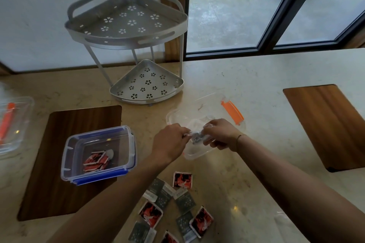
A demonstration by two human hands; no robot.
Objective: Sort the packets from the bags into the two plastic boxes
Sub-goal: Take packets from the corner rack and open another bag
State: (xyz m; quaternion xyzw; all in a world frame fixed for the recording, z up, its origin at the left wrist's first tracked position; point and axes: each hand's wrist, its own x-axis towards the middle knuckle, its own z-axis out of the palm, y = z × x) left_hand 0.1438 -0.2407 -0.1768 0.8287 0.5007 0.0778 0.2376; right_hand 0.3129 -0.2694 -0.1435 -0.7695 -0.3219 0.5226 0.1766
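Observation:
Both hands meet over the clear box with orange clips [235,113] in the middle of the table. My left hand [169,142] and my right hand [221,134] each pinch one side of a small clear bag [196,136] with dark packets inside. To the left, the clear box with blue clips [128,144] holds a few red-and-black packets [94,161]. On the table near me lie several loose packets, some red-and-black [182,179], some grey-green [184,202].
A metal two-tier corner rack [147,83] stands behind the boxes. Dark wooden mats lie at left [59,193] and right [327,124]. A clear lid with an orange clip [11,124] sits at the far left edge. A window runs along the back.

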